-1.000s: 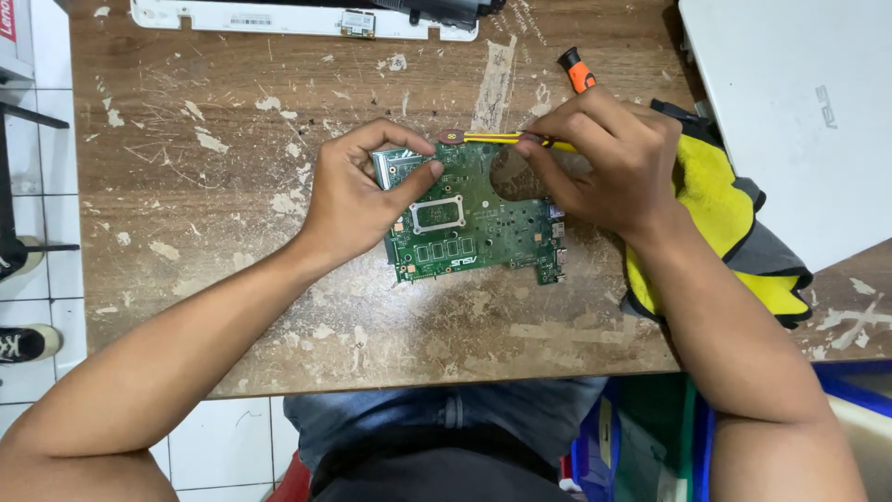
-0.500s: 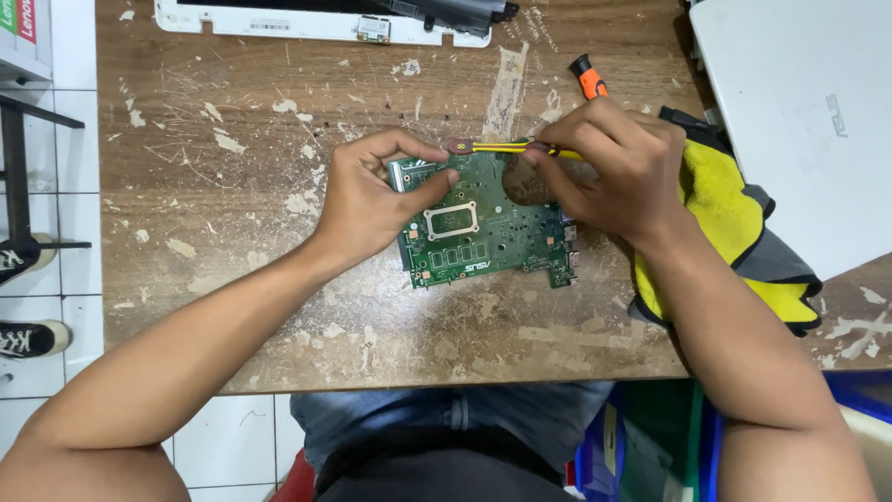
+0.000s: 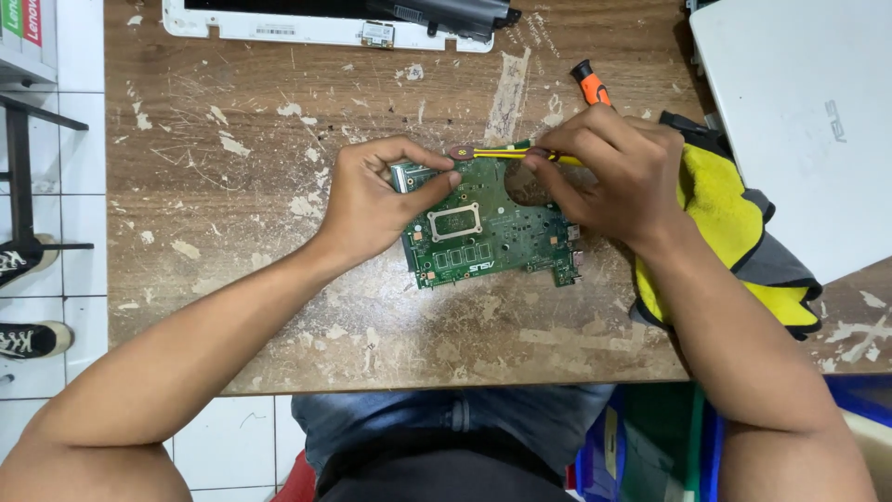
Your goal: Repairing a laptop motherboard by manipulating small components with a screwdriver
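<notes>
Green rectangular circuit board (image 3: 488,228) is lying flat mid-bench. Left hand (image 3: 376,204) is pinching its top-left corner, bracing it. Right hand (image 3: 618,172) is gripping a thin yellow-handled tool (image 3: 497,152) across the board's top edge; yellow-grey cloth (image 3: 734,232) right of board.
</notes>
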